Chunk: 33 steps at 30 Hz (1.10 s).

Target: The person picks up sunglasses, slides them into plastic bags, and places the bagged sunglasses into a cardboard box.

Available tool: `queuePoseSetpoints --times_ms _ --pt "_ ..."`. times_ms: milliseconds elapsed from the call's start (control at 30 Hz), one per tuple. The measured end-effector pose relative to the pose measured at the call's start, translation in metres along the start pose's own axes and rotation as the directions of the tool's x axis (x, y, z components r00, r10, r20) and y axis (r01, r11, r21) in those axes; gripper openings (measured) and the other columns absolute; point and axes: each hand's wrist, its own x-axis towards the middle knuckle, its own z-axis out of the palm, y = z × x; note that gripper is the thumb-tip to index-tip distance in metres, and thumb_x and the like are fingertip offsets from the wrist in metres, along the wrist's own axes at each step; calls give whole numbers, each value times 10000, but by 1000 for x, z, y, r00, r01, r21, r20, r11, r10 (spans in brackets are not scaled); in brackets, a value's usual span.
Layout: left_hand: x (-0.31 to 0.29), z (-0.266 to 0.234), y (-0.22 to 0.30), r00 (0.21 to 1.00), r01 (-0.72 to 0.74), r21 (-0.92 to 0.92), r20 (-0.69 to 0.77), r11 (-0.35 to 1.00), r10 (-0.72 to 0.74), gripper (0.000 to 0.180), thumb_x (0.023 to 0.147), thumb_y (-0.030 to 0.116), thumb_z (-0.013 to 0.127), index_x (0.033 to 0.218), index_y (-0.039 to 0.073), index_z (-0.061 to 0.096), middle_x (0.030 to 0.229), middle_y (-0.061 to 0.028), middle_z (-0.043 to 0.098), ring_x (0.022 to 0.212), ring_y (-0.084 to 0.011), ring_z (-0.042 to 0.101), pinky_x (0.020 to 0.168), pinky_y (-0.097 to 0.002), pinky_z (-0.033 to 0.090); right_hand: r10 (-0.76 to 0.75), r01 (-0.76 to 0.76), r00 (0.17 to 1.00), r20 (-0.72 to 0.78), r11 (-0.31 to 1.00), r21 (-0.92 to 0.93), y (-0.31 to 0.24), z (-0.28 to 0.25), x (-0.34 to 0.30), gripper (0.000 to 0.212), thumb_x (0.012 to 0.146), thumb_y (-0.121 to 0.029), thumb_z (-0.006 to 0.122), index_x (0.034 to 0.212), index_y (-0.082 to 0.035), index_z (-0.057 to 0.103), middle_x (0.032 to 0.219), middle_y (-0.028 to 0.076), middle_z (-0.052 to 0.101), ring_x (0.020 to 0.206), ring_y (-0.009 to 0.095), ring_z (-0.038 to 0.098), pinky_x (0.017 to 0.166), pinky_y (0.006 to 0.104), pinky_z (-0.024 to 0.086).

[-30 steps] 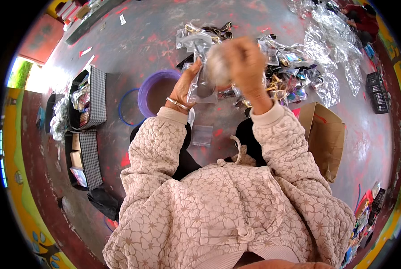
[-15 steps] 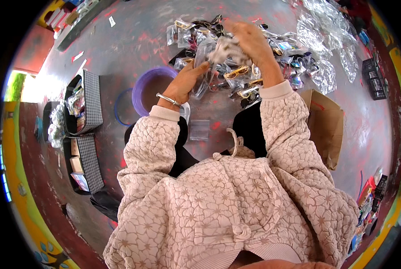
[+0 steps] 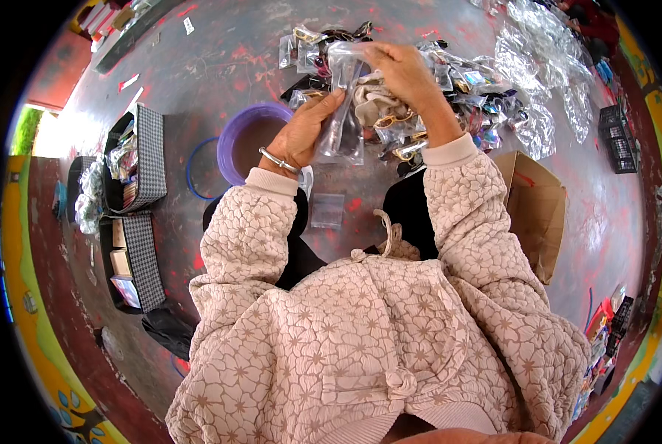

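Observation:
Upright in front of me is a clear plastic bag [image 3: 348,122], held by both hands. My left hand [image 3: 303,135] grips its side between thumb and fingers. At its top edge, the fingertips of my right hand [image 3: 407,72] pinch the plastic. Something darker shows through the bag, too unclear to name. A crumpled beige-grey cloth [image 3: 374,103] hangs just under my right hand; whether the fingers hold it is hidden. Gold-framed glasses [image 3: 396,118] lie below the cloth, among many bagged glasses [image 3: 483,100] heaped on the floor.
Left of my hands stands a purple tub [image 3: 231,140] beside a blue hoop [image 3: 190,170]. A small flat clear bag [image 3: 327,211] lies nearer me. At right are a cardboard box [image 3: 538,214], loose clear plastic [image 3: 546,66] and a black crate [image 3: 617,139]. Checked boxes [image 3: 149,155] stand far left.
The right hand has shifted from the blurred cloth to the bag's top edge and pinches it. The bag now stands straighter, stretched between both hands.

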Motion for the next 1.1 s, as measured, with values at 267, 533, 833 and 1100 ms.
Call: queuePoseSetpoints --times_ms 267,533,833,1100 --pt "0 6 6 997 -71 41 20 997 71 361 955 266 329 1034 -34 513 849 -138 617 716 -213 634 636 -322 538 239 -5 834 -498 905 426 13 -37 10 234 822 -178 492 810 -15 659 740 41 604 649 122 537 598 256 438" --pt "10 5 0 956 -261 -135 -175 956 236 311 944 233 362 1056 -6 527 947 -111 608 848 -186 610 735 -297 505 -104 63 962 -252 984 -164 -6 59 -19 328 812 -314 568 705 -4 563 630 172 583 623 346 588 575 381 447" --pt "11 -5 10 886 -396 35 -249 917 392 375 958 238 276 1057 -45 501 954 -134 593 872 -218 601 795 -325 493 87 -89 996 -16 990 -108 -1 -8 -9 268 754 -258 615 651 -11 597 537 97 548 511 145 507 520 310 415" --pt "31 -34 -8 833 -494 259 -134 830 538 190 911 197 401 953 33 488 870 -85 557 800 -182 569 692 -327 488 -382 314 924 26 717 -622 -19 66 -36 109 809 -199 550 840 -106 598 750 75 584 566 272 587 498 351 451"
